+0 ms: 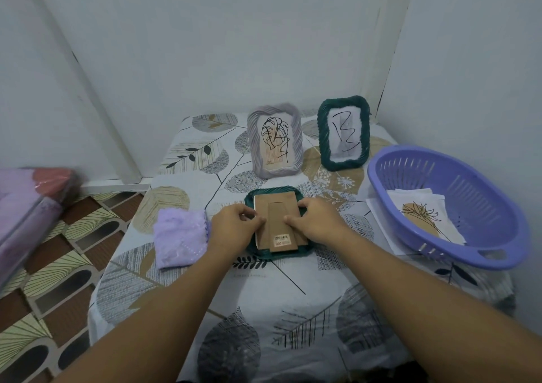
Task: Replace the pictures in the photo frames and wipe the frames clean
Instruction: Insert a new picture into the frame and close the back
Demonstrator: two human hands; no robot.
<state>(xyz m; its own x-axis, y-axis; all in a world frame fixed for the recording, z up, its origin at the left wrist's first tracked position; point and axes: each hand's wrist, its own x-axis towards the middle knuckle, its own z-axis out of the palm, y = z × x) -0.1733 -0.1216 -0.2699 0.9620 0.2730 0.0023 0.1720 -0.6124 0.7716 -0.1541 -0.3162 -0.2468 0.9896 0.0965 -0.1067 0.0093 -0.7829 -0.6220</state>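
a dark green frame [278, 253] lies face down in the middle of the table [264, 294], its brown backing board [278, 227] up. the left hand [234, 227] and right hand [316, 221] rest on the board, fingers curled and pressing its side edges. a purple cloth [180, 239] lies just left; two upright frames [275, 140] stand behind, a purple basket [445, 203] of pictures at right.

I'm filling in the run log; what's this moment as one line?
step: opening frame back | left hand: on backing board | right hand: on backing board | green frame: face down | cloth: unused
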